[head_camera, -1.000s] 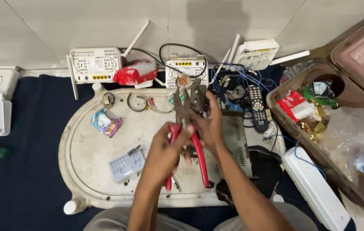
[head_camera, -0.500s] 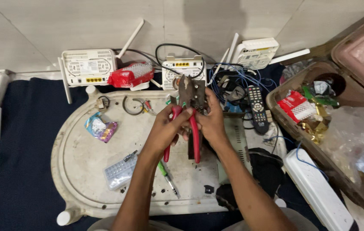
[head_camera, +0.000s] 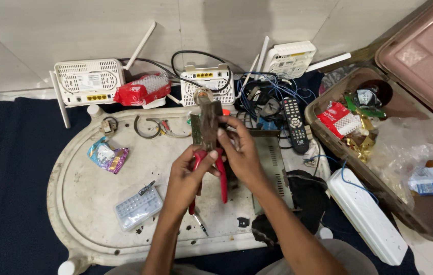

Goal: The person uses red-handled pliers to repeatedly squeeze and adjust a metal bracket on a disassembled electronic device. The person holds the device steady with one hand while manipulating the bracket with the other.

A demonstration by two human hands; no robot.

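My two arms come up from the bottom edge, both bare from elbow to wrist, with no sleeves, watch, bracelet or gloves. My left hand (head_camera: 188,175) and right hand (head_camera: 242,153) carry no rings that I can make out. Light grey fabric covers my knees at the bottom edge.

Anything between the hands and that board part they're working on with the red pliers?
Nothing visible. The right hand already grips the circuit board piece directly, and the left hand holds the red-handled pliers right beneath it. The small clear parts box lies off to the left on the white tray.
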